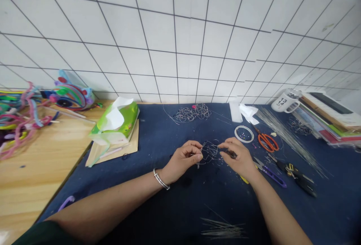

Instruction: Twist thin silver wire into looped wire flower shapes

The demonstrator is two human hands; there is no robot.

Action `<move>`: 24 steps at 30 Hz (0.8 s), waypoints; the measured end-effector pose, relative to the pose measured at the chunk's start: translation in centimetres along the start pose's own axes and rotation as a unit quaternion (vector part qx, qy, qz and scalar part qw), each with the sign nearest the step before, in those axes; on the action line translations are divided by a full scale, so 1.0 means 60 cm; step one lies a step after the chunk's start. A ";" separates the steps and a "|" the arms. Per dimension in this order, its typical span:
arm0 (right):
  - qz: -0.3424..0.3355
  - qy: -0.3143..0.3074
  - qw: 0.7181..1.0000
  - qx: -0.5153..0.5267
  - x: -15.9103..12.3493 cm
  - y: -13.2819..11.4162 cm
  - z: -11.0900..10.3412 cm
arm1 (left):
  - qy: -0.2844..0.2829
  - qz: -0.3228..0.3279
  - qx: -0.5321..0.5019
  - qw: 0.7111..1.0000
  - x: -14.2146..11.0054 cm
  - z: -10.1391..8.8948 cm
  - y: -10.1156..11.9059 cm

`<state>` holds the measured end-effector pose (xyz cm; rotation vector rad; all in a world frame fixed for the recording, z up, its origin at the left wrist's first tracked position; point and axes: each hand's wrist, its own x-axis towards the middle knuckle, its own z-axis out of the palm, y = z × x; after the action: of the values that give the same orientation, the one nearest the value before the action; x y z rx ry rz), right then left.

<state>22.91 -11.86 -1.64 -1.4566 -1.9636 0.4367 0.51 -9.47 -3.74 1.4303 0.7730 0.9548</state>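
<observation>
Navy cloth (158,132): wire tangle (210,151) spans left-right, short of the back edge.
Thin, loopy; left hand (186,158) and right hand (239,158) pinch it.

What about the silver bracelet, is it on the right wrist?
No, the silver bracelet circles the wrist of the left hand.

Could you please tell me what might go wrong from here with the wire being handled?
Thin ends stick out of the wire tangle between the left hand and the right hand, so either hand might get pricked. The purple-handled scissors lie close beside the right wrist, so a sideways move could perhaps knock them.
</observation>
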 end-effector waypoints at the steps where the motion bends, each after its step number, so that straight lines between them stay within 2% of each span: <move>1: -0.009 -0.002 1.000 -0.011 0.000 -0.001 0.001 | -0.001 0.001 0.002 1.000 0.000 0.000 0.000; 8: -0.073 -0.022 0.993 -0.088 -0.001 0.003 0.015 | -0.013 0.002 0.006 1.000 -0.001 -0.001 0.005; 15: -0.044 0.007 0.993 -0.107 0.000 0.006 0.019 | -0.037 0.018 0.018 0.999 -0.002 -0.003 0.006; 24: 0.016 0.009 1.000 -0.015 0.002 0.006 0.017 | -0.035 0.022 0.021 0.999 -0.001 -0.002 0.005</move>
<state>22.48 -11.52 -2.56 -1.5081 -1.9429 0.4072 0.32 -9.50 -3.47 1.5142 0.7157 0.9221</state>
